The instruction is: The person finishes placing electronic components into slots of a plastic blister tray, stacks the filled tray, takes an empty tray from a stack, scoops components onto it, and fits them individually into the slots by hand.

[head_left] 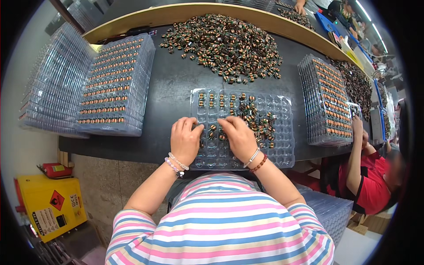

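A clear plastic tray [282, 152] with rows of round-cornered pockets lies before me at the table's near edge. Small copper-wound coils [211, 100] sit in pockets at its upper left, and a loose heap of the same coils [260, 126] covers its middle. Over the tray's left edge, my left hand [185, 140] is closed, thumb and index finger bent toward each other. My right hand [240, 139] is pinched above the pockets beside the loose coils. What either hand's fingertips hold is too small or hidden to make out.
A large pile of coils [225, 46] lies at the back against a wooden ledge [176, 12]. Stacked filled trays stand at left [108, 81] and right [329, 99]. A co-worker in a red shirt [373, 187] sits at right. A yellow cabinet [53, 203] stands at lower left.
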Motion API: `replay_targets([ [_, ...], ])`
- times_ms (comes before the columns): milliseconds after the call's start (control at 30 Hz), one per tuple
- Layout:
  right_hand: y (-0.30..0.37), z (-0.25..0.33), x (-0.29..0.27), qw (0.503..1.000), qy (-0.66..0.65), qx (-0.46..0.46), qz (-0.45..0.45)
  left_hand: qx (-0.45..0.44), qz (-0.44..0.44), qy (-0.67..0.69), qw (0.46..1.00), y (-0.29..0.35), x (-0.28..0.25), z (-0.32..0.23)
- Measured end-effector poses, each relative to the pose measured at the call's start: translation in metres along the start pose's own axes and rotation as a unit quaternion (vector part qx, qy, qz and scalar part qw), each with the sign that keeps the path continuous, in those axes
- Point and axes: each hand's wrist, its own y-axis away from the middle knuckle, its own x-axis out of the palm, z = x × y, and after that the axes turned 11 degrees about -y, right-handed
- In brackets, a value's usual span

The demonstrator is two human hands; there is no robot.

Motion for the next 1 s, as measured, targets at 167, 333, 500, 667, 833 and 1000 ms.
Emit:
replay_targets([
  [167,-0.017,-0.011,-0.011,0.998,-0.05,0.035,-0.034,0.035,-0.047,0.062,0.996,-0.027,0.002,0.01],
  [333,-0.014,-0.013,-0.012,0.988,-0.09,0.118,-0.044,0.057,0.002,0.103,0.993,-0.029,0.015,0.021],
  [500,-0.025,-0.024,-0.013,0.995,-0.033,0.084,-0.047,0.022,-0.022,0.087,0.996,-0.01,0.008,0.011],
  [667,-0.043,-0.034,0.003,0.995,0.077,0.034,-0.046,0.038,-0.022,0.081,0.996,-0.015,0.009,0.012],
  [833,-0.041,-0.041,0.013,0.995,0.095,0.017,-0.035,0.031,-0.015,0.095,0.995,-0.026,0.012,0.019],
  [1000,-0.038,-0.041,0.013,0.996,0.08,0.042,-0.014,-0.018,-0.033,0.134,0.99,-0.045,0.028,0.026],
])
